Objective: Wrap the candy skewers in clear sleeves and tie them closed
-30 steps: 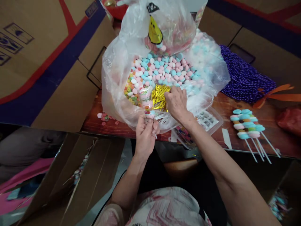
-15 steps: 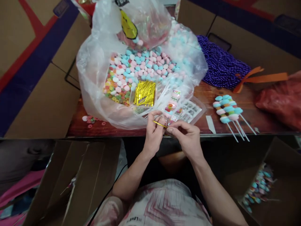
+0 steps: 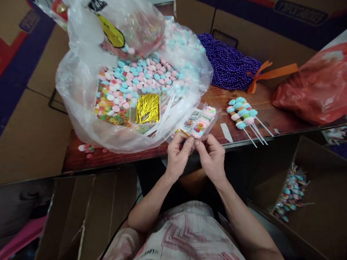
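Observation:
My left hand (image 3: 177, 157) and my right hand (image 3: 213, 157) meet at the table's front edge, thumbs and fingertips pinched together. A gold twist tie (image 3: 184, 133) sticks out past the left fingers; its other end is hidden between the fingertips. Just beyond my fingers is a candy skewer in a see-through printed wrapper (image 3: 202, 122), its near end at the pinch. Left of the hands, a shallow tray of gold twist ties (image 3: 148, 109) sits in a large plastic bag (image 3: 78, 97), with white sticks (image 3: 165, 112) beside it.
Pastel candies (image 3: 141, 72) and gummy rings fill the bag. Several candy skewers (image 3: 242, 113) lie at right, by purple bead strings (image 3: 227, 65) and a red bag (image 3: 311, 86). Below right, a cardboard box (image 3: 320, 187) holds wrapped skewers. Cardboard boxes (image 3: 29, 133) flank the table.
The camera view has shifted, so the table things sit further left. My hands have drawn closer together, and less of the twist tie shows. The wrapped skewer now shows more plainly beyond my fingers.

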{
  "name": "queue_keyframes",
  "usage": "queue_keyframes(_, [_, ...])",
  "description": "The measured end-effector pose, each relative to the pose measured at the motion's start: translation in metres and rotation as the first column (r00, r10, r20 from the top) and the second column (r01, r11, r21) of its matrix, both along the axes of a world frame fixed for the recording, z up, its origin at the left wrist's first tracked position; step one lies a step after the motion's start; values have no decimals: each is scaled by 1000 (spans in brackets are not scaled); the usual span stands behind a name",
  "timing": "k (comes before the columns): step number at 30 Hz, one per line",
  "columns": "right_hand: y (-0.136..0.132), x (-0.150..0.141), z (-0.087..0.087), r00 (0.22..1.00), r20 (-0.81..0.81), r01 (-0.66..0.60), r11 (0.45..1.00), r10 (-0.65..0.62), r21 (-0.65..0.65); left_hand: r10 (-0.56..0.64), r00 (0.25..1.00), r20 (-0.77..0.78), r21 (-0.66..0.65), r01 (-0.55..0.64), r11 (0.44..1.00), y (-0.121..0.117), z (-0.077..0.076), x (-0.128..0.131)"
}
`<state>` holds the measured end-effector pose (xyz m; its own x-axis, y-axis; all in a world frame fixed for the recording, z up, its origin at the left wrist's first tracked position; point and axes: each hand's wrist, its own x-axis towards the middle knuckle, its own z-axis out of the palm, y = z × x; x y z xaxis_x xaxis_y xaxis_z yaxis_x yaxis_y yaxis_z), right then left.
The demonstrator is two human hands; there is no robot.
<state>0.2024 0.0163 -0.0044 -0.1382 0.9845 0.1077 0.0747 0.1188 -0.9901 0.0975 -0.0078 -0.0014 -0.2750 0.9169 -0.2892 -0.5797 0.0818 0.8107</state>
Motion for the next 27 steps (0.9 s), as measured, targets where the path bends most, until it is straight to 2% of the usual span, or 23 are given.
queue_keyframes(2, [0,6,-2,998,11,-61,998,61,9,-66,998,20,65,64,996,3,3,1])
queue_keyframes(4, [0,14,-2,994,1,-106,994,106,27,-176,978,108,63,170,983,5,7,-1])
queue_keyframes(8, [4,29,2,982,4,-190,979,190,78,-389,842,374,6,418,909,5,13,-7])
queue_keyframes(10, [7,36,4,969,45,-247,963,243,109,-461,774,434,10,507,862,5,14,-7])
queue_keyframes(11, [9,39,4,963,78,-266,955,257,129,-483,765,426,10,529,848,5,13,-6])
queue_keyframes(13, [10,42,2,958,160,-267,946,239,185,-467,822,328,7,492,871,4,10,1])
queue_keyframes(16, [7,44,-2,958,263,-181,952,114,246,-283,959,8,30,282,959,0,5,14])
queue_keyframes(18, [4,46,-2,949,309,-131,964,55,230,-176,964,-198,68,193,979,-3,3,22])
queue_keyframes(20, [2,51,0,946,319,-121,979,64,163,-133,938,-320,93,170,981,-4,1,26])
queue_keyframes(22, [1,56,4,959,255,-143,987,121,70,-123,936,-329,96,162,982,-3,1,27])
queue_keyframes(23, [0,58,5,967,204,-157,987,150,17,-140,948,-285,79,169,982,-2,2,27])
queue_keyframes(25, [-2,61,6,976,133,-169,985,174,-45,-212,971,-108,20,215,976,1,4,26])
queue_keyframes(27, [-5,61,4,976,175,-139,990,133,20,-269,959,90,-25,272,962,4,7,26])
